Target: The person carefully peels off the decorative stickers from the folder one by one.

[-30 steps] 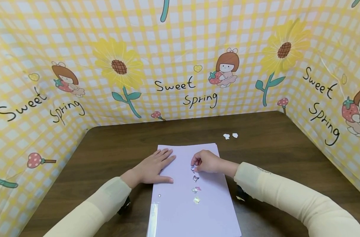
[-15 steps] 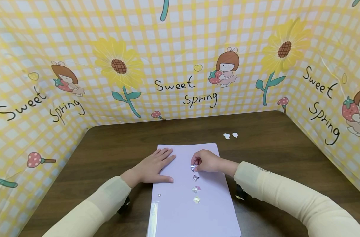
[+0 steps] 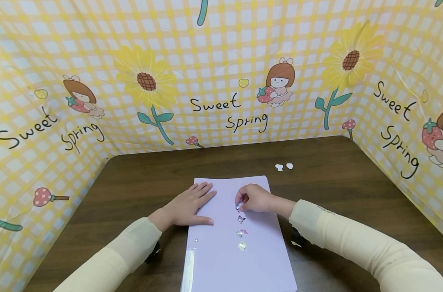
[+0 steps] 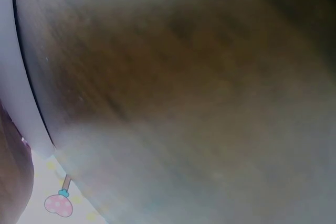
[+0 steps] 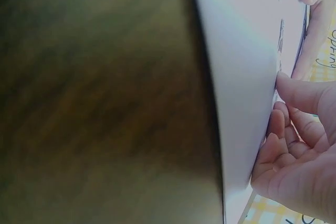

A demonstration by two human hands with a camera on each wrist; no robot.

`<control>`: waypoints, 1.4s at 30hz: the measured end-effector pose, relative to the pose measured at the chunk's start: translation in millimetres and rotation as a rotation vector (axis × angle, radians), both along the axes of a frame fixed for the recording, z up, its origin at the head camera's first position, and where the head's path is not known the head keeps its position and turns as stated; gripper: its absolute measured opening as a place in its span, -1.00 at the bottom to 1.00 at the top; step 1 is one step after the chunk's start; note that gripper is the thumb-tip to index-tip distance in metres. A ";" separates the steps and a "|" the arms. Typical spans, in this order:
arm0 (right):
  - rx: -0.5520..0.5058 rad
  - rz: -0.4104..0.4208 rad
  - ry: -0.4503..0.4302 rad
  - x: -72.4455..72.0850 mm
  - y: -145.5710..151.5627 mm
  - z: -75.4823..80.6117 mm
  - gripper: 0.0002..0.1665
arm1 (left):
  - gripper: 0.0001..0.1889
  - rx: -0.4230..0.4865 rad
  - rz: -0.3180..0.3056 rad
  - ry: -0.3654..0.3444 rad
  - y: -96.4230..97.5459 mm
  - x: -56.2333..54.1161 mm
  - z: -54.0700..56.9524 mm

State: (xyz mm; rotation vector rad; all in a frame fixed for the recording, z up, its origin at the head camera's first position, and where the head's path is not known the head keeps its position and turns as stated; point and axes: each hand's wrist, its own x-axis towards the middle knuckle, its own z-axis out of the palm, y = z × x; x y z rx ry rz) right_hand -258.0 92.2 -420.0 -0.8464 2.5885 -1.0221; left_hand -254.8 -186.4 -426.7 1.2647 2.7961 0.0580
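A lilac folder [image 3: 239, 267] lies on the dark wooden table. My left hand [image 3: 186, 207] rests flat on its upper left part, fingers spread. On the folder's right side my right hand [image 3: 255, 198] pinches a small shiny character sticker [image 3: 238, 206] between thumb and forefinger, right at the surface; the fingers partly cover it. Below it, in a column, are a dark character sticker [image 3: 241, 219], a pink one [image 3: 242, 233] and a round pale yellow one [image 3: 242, 246]. In the right wrist view, the right hand's curled fingers [image 5: 281, 124] are close against the folder.
Two white cut-out pieces [image 3: 284, 167] lie on the table [image 3: 152, 170] beyond the folder's far right corner. A clear label strip [image 3: 187, 269] runs along the folder's lower left edge. Yellow checked cloth [image 3: 214, 73] walls the table at the back and sides.
The sticker under the right fingers tilts slightly and its shine varies. Both hands otherwise stay in place.
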 end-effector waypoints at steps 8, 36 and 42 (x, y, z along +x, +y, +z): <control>-0.029 0.011 -0.009 2.0 -0.8 2.5 -0.78 | 0.03 0.007 -0.002 0.002 0.1 0.7 1.0; -0.267 -0.056 -0.267 -9.7 19.6 3.9 -0.88 | 0.04 0.000 0.002 -0.008 -0.6 -0.7 -0.9; -0.280 -0.129 -0.287 -14.7 30.6 6.5 -0.93 | 0.04 0.001 0.004 -0.011 -1.1 -1.4 -2.5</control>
